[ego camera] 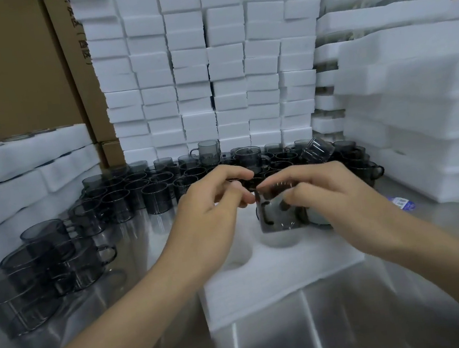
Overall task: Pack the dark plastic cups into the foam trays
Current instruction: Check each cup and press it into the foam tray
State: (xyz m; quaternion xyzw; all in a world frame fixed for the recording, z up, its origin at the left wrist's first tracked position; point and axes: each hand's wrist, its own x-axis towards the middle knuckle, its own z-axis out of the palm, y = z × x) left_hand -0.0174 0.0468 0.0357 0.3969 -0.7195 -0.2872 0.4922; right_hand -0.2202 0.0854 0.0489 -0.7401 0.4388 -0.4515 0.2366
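A white foam tray (pixel 286 271) with round pockets lies on the steel table in front of me. My right hand (pixel 328 190) grips the rim of a dark translucent cup (pixel 278 217) with a handle, held upright just above a pocket in the tray. My left hand (pixel 211 202) is beside it, fingertips pinched at the same cup's rim. Another cup (pixel 319 217) seems to sit in the tray behind my right hand, mostly hidden. Many more dark cups (pixel 155 191) stand in rows behind the tray.
Stacked dark cups (pixel 46 265) stand at the near left. White foam blocks (pixel 209 69) form a wall behind, foam trays (pixel 424 121) pile up at right and left, and cardboard boxes (pixel 15 64) stand at back left. A blue label (pixel 401 202) lies on the table.
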